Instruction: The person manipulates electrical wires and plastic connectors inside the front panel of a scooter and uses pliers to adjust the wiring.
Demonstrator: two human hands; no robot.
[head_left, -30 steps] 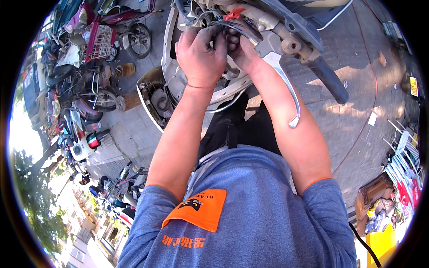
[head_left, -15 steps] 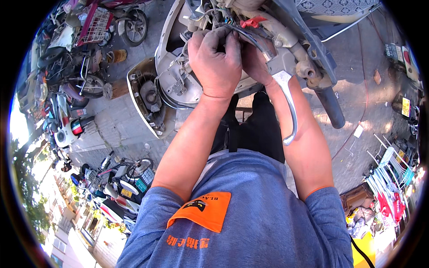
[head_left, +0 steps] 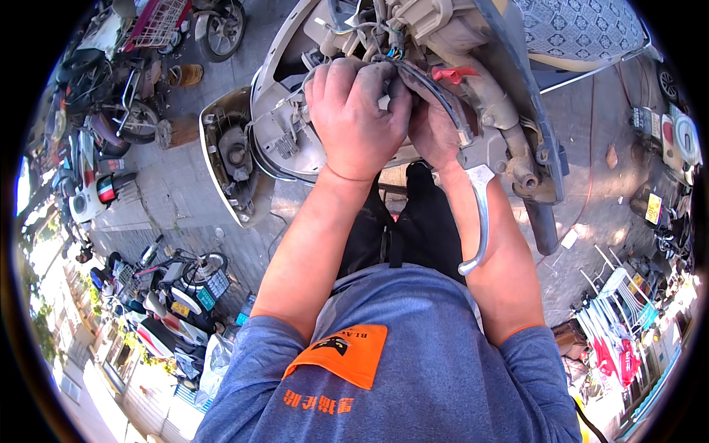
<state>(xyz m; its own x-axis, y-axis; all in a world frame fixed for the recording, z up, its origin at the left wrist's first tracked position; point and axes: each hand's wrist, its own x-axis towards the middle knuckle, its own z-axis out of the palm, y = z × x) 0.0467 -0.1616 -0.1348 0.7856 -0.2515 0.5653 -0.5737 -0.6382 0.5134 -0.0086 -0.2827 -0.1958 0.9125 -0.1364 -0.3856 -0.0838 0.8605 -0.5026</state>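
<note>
My left hand (head_left: pixel 358 122) is closed at the dusty wiring inside an opened scooter front housing (head_left: pixel 283 111); whatever its fingertips grip is hidden. My right hand (head_left: pixel 434 136) sits just right of it, behind a dark cable (head_left: pixel 442 100), with its fingers mostly out of sight. Thin wires with blue pieces (head_left: pixel 394 54) show above both hands, and a red tab (head_left: pixel 456 73) is right of the cable. A silver brake lever (head_left: pixel 481 221) crosses over my right forearm, left of the black handlebar grip (head_left: pixel 543 229).
A detached housing panel (head_left: pixel 225 155) lies at left. Parked two-wheelers (head_left: pixel 125 111) line the left side. A seat with patterned cover (head_left: pixel 576 26) is at top right. A red hose (head_left: pixel 591 177) runs along the pavement; metal racks (head_left: pixel 602 317) stand lower right.
The scooter front and both hands appear lower in the picture as the view has shifted. My hands stay together at the wiring, and more of the patterned seat cover shows.
</note>
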